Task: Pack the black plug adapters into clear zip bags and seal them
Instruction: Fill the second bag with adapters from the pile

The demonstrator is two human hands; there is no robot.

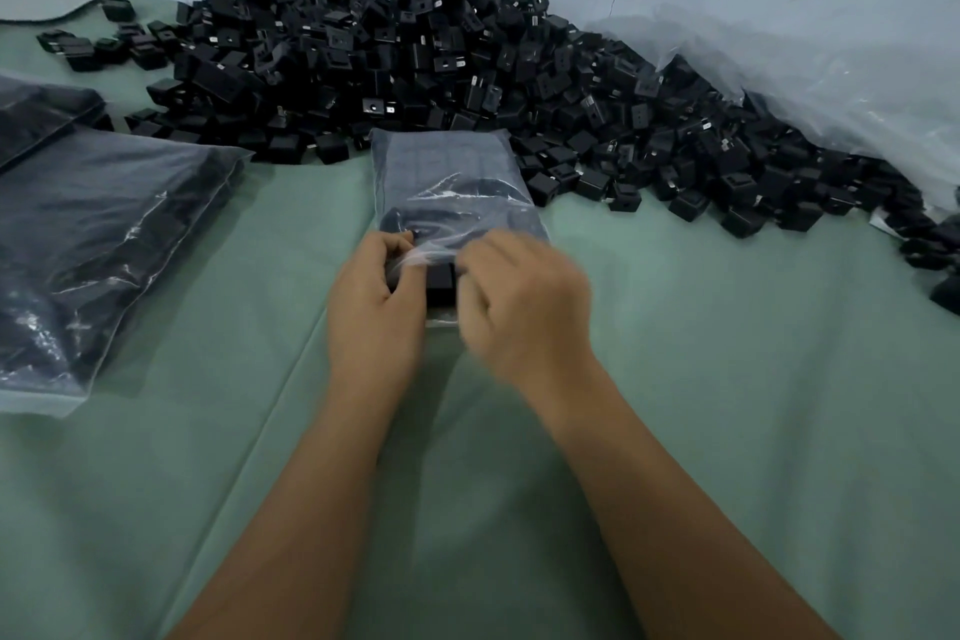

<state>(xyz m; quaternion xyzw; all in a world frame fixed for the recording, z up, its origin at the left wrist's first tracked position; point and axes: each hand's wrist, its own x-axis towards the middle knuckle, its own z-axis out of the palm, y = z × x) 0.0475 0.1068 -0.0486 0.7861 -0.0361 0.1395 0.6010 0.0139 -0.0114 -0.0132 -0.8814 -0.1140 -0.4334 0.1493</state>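
Both our forearms reach in from the near edge of the green cloth (727, 379). Left hand (374, 301) pinches the near mouth of the clear zip bag (447, 182), fingers curled on the plastic. Right hand (524, 307) is motion-blurred, fingers curled at the same opening around a black adapter (440, 278); exact grip we cannot tell. Bag lies mid-cloth, partly filled, far end touching the adapter pile (415, 57) along the far edge. Filled bags (104, 234) at left edge. Loose plastic sheet (831, 83) at far right.
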